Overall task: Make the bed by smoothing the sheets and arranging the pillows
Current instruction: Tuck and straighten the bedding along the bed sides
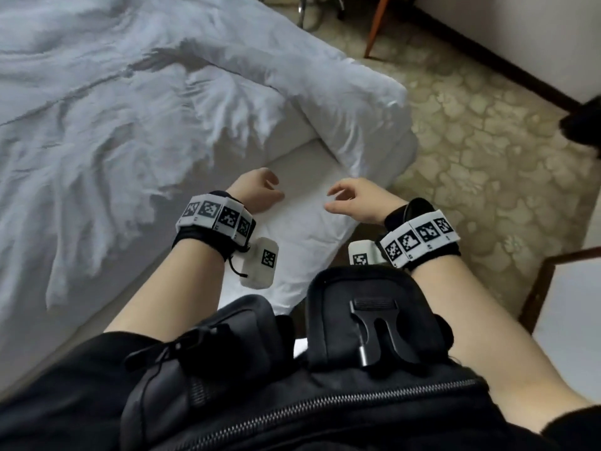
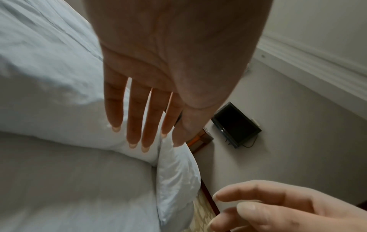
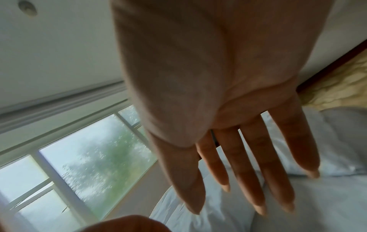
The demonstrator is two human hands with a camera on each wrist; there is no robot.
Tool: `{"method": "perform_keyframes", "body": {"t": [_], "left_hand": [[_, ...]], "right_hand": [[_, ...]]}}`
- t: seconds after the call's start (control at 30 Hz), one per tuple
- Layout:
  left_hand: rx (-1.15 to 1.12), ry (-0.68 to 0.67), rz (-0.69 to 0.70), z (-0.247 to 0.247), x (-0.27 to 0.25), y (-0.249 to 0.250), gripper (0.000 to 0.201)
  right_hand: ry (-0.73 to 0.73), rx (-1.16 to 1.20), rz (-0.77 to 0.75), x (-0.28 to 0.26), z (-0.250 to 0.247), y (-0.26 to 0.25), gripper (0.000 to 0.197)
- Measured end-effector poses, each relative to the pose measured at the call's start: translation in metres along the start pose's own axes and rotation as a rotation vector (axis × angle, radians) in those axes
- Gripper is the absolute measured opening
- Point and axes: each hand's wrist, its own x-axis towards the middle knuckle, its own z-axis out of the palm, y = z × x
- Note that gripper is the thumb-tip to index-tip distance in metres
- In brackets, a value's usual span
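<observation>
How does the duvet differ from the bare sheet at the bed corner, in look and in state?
The duvet is heavily wrinkled and bunched; the sheet lies flat, with only faint creases. The duvet looks thick and puffy, its corner folded back near the bed edge; the sheet looks thin and tight on the mattress. Both hands, left and right, hover open above the sheet, not above the duvet. Both cloths are white.
</observation>
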Motion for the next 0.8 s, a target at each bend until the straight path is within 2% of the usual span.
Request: {"method": "perform_keyframes", "body": {"t": [0.27, 0.47, 0.63, 0.8], "left_hand": [[0.146, -0.078, -0.01, 0.1, 0.04, 0.107, 0.036], [0.115, -0.098, -0.06, 0.178, 0.075, 0.2, 0.037], [0.132, -0.103, -0.105, 0.205, 0.1, 0.237, 0.039], [0.091, -0.086, -0.175, 0.216, 0.132, 0.249, 0.038]], "right_hand": [[0.058, 0.032, 0.09, -0.028, -0.076, 0.125, 0.038], [0.033, -0.018, 0.105, -0.027, -0.152, 0.223, 0.039], [-0.003, -0.013, 0.093, -0.012, -0.194, 0.265, 0.04], [-0.077, -0.056, 0.063, 0.025, -0.222, 0.283, 0.039]]}}
